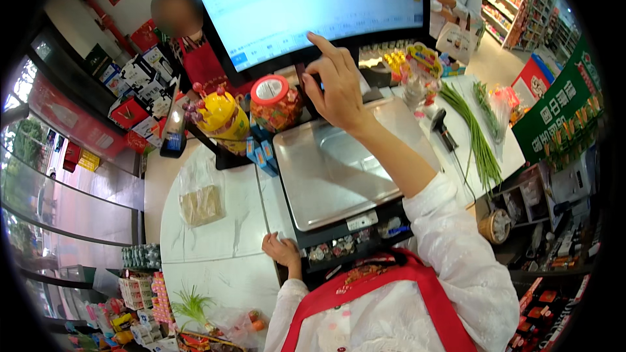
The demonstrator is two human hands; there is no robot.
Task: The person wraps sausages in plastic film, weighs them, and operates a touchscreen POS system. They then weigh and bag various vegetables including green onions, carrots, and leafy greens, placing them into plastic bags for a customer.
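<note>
With its index finger extended, my right hand (337, 88) reaches over a steel weighing plate (337, 166). The fingertip meets the lower edge of a lit touchscreen monitor (313, 5) in the picture; whether it touches the glass I cannot tell. The other fingers are loosely bent and hold nothing. My left hand (283, 253) rests at the edge of a white marble-patterned counter (220, 259), fingers slightly apart and holding nothing visible. Beside it, an open cash drawer (337, 248) holds many coins. A clear plastic bag with a tan block (201, 204) inside lies on the counter to the left.
A red-lidded candy jar (275, 102), a yellow lollipop holder (222, 117) and small blue boxes (262, 155) crowd behind the plate. On the right lie a barcode scanner (443, 130) and long green vegetable stalks (472, 132). Bagged vegetables (239, 325) sit front left. Two people stand beyond.
</note>
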